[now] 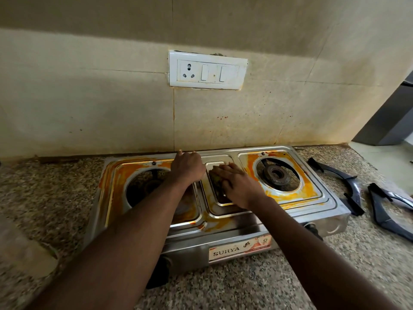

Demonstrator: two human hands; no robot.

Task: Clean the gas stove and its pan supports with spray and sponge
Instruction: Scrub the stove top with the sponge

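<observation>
The dark, greenish scouring sponge [214, 175] lies in the middle recess of the stainless-steel two-burner gas stove [245, 224], between the two burner wells. I judge it soft and compressible. It needs flat pressure from above, not a pinch. Wet steel under it is likely slippery, so expect it to skate.

The right hand [238, 187] lies on top of the sponge. Its fingers are spread and nearly straight, pressing down and clasping nothing. The left hand [186, 167] sits at the rear rim of the stove, fingers bent over that edge. I read this as a brace against sliding.

The stove is thin sheet metal, rigid but probably light, so hard scrubbing may shift it. Hold it at the rim. Orange residue [252, 164] rings both wells and streaks the front ledge. I judge the cleaning well short of complete.

Two dark, curved metal pan supports [335, 172] [390, 195] lie off the stove, to its right on the speckled granite worktop [67, 186]. They look stiff and heavy. Take each by an arm.

No spray bottle is in view. A white switch-and-socket plate [207, 70] is on the stained wall tiles above.
</observation>
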